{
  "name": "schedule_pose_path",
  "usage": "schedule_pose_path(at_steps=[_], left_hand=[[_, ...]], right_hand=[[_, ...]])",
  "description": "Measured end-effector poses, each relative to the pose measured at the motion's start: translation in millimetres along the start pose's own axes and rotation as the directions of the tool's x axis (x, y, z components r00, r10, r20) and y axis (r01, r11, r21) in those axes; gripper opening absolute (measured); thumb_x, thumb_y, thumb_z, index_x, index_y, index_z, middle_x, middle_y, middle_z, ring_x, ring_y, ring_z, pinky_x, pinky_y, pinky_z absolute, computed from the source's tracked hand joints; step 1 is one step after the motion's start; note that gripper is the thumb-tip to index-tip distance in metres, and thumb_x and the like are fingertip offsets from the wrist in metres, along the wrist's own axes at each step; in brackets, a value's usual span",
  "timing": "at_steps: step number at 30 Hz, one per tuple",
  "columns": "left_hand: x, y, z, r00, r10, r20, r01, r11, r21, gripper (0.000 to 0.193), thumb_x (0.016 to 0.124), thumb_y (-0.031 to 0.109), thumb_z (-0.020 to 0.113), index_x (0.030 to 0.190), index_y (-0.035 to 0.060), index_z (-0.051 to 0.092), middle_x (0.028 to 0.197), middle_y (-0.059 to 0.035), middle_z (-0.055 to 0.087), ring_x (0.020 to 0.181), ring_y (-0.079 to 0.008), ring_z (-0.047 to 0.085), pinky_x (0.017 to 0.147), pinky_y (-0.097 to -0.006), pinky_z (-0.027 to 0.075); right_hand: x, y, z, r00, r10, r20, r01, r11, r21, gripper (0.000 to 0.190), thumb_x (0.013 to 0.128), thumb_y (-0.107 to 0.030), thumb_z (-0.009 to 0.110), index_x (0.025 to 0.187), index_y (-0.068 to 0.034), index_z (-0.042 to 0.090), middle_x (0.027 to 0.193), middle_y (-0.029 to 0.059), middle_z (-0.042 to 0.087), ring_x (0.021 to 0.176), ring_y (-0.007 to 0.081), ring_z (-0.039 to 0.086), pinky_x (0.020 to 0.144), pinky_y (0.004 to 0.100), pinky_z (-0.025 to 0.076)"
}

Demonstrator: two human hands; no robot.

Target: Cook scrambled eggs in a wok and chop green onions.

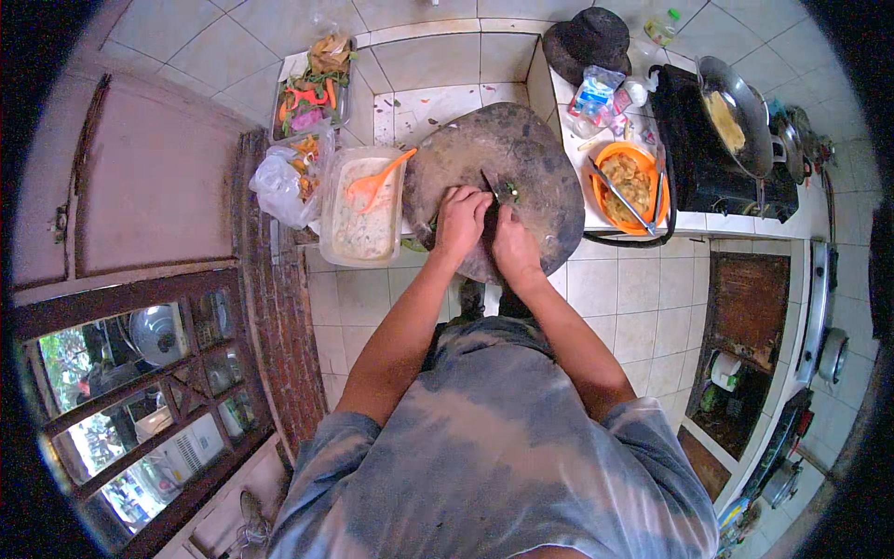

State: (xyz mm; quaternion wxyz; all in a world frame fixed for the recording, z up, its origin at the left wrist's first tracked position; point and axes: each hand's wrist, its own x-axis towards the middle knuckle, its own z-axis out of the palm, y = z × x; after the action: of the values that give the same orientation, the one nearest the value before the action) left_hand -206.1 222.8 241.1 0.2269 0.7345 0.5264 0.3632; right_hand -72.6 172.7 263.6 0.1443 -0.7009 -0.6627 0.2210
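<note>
A large round wooden chopping board lies before me, its surface dark and worn. On it, my right hand grips a knife whose dark blade points away from me. Close against the blade's left side is my left hand, fingers curled down onto the board. Whatever its fingers cover is hidden, though a bit of green shows at the hand's left edge. Small chopped green and white pieces sit just right of the blade.
Left of the board stand a plastic tub of pale batter with an orange spoon, a plastic bag and a vegetable tray. To the right are an orange bowl of fried food with metal tongs, and a wok on a stove.
</note>
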Motion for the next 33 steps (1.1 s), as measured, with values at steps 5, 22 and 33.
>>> schedule_pose_path(at_steps=[5, 22, 33], left_hand=[[-0.6, 1.2, -1.8, 1.000, 0.007, 0.012, -0.008, 1.000, 0.013, 0.017, 0.093, 0.012, 0.067, 0.104, 0.0027, 0.076, 0.105, -0.0164, 0.069, 0.102, -0.0373, 0.061, 0.093, -0.0448, 0.050], [-3.6, -2.2, 3.2, 0.999, 0.023, -0.033, -0.022, 1.000, 0.021, 0.015, 0.092, 0.012, 0.066, 0.101, 0.0056, 0.075, 0.103, -0.0125, 0.070, 0.103, -0.0349, 0.061, 0.095, -0.0442, 0.049], [-2.6, -3.2, 4.8, 1.000, -0.007, -0.009, 0.007, 1.000, 0.019, 0.017, 0.092, 0.012, 0.068, 0.103, 0.0015, 0.075, 0.106, -0.0178, 0.069, 0.104, -0.0377, 0.061, 0.095, -0.0451, 0.050]], right_hand=[[-19.4, 11.7, 2.9, 1.000, 0.003, -0.004, -0.003, 1.000, -0.015, 0.032, 0.093, -0.004, 0.049, 0.124, 0.001, 0.046, 0.096, 0.0337, 0.069, 0.084, 0.0512, 0.070, 0.072, 0.0591, 0.058], [-34.9, 27.9, -1.2, 1.000, 0.012, -0.029, -0.012, 1.000, 0.013, 0.024, 0.091, -0.003, 0.050, 0.115, 0.001, 0.050, 0.100, 0.0318, 0.068, 0.088, 0.0506, 0.069, 0.077, 0.0578, 0.057], [-38.6, 18.2, -4.9, 1.000, 0.016, 0.021, -0.016, 1.000, 0.011, 0.023, 0.091, -0.002, 0.050, 0.114, 0.001, 0.049, 0.101, 0.0322, 0.067, 0.088, 0.0516, 0.069, 0.077, 0.0573, 0.058]])
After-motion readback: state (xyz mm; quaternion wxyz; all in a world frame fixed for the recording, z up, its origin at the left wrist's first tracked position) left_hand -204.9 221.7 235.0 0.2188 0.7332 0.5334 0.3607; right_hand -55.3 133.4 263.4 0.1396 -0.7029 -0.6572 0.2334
